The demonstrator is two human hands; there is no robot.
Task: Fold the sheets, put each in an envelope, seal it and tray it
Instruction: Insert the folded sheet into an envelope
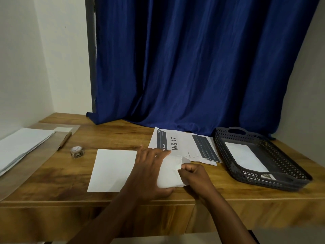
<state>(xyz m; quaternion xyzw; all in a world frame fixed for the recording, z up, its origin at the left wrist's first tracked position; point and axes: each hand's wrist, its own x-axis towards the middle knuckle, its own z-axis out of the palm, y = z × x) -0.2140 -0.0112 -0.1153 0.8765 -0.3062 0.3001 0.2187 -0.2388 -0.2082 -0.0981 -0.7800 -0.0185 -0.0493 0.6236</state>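
At the far left of the wooden bench (52, 166) lies a stack of white sheets (21, 147), with a brown envelope (59, 136) and a pencil (65, 140) just beside its right edge. Nearer the middle stands a small roll of tape (77, 151) in a dispenser whose lettering is too small to read. Right of it a blank white sheet (112, 170) lies flat near the front edge of the bench. The left hand (149, 171) lies partly over that sheet's right edge, its fingers (154, 152) extended and close together, with the thumb under the near end of a white envelope (169, 175) that it steadies. The right hand (195, 175) has its fingers (186, 169) curled, pinching the envelope's torn-looking edge or the folded paper at its opening; which of the two cannot be told. Behind the hands a printed sheet (184, 147) lies on the bench, reading "WS 17" in large letters, with a dark band ending in "NG ROOM" and smaller lines that cannot be read. At the right sits a dark perforated tray (228, 166) with handles, holding one white envelope (244, 157) flat on its floor. A blue curtain (193, 67) hangs behind the bench.
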